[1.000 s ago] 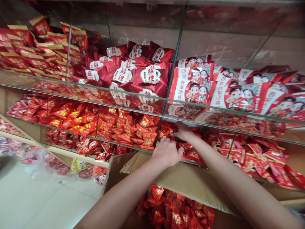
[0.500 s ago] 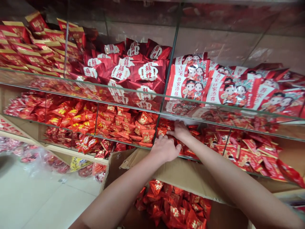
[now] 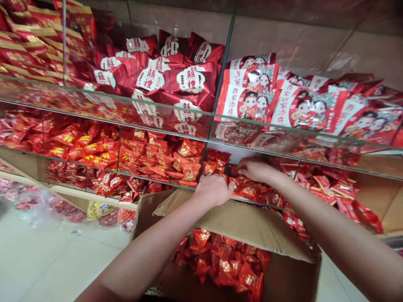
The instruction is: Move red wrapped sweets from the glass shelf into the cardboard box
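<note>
My left hand (image 3: 214,189) rests over the front glass edge of a lower shelf compartment, its fingertips hidden behind the edge among small red packets (image 3: 248,189). My right hand (image 3: 255,169) reaches into the same compartment, fingers bent over the packets near its back. What its fingertips touch is too small to make out. Below my forearms an open cardboard box (image 3: 252,218) holds loose red packets (image 3: 225,264). Left of my hands, a glass divider separates off more red packets with gold print (image 3: 190,172).
Above, a glass shelf (image 3: 267,133) bears large red-and-white packets (image 3: 252,100) and dark red ones (image 3: 190,79). Orange-red packets (image 3: 91,147) fill compartments at the left. Bagged goods (image 3: 108,218) lie low by the tiled floor (image 3: 72,260).
My right hand has moved right, away from my left hand, uncovering packets between them. The view has shifted slightly, and more of the box's right side shows.
</note>
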A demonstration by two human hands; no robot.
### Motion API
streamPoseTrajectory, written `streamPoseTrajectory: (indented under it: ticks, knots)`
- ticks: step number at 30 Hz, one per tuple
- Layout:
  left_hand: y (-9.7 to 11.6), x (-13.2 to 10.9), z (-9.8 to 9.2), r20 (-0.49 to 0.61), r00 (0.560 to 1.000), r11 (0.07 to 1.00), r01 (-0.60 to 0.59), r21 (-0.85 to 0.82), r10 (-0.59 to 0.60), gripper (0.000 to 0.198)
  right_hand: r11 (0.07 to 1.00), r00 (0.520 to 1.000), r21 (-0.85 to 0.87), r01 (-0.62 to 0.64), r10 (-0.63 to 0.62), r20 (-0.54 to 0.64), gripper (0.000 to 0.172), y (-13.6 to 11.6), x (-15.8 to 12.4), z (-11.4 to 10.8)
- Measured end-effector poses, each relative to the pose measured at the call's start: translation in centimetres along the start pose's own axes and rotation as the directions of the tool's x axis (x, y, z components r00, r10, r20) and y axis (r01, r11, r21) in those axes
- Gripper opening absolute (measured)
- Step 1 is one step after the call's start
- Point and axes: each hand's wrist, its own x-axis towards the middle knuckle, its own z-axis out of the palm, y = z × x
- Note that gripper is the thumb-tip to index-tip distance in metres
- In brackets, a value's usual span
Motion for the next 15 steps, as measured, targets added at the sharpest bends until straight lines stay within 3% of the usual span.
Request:
streamPoseTrajectory:
  ticks: [3, 7, 15]
  knots:
    - [0.0, 0.0, 0.1, 0.016, 1.0, 1.0, -0.003, 0.011, 0.003, 0.054, 0.998, 0.996, 0.009, 0.067, -0.066, -0.065, 0.022, -1.7, -0.2, 1.1]
    - [0.0, 0.0, 0.2, 0.044, 0.999, 1.0, -0.005, 0.014, 0.004, 0.05, 0.986, 0.987, 0.065, 0.154, -0.156, 0.04, 0.029, -3.5, 0.8, 2.2]
    - [-0.2, -0.2, 0.1, -0.014, 1.0, 0.998, 0.02, -0.056, -0.021, 0.036, 0.994, 0.996, 0.082, 0.068, -0.072, 0.052, 0.027, -3.9, 0.8, 2.6]
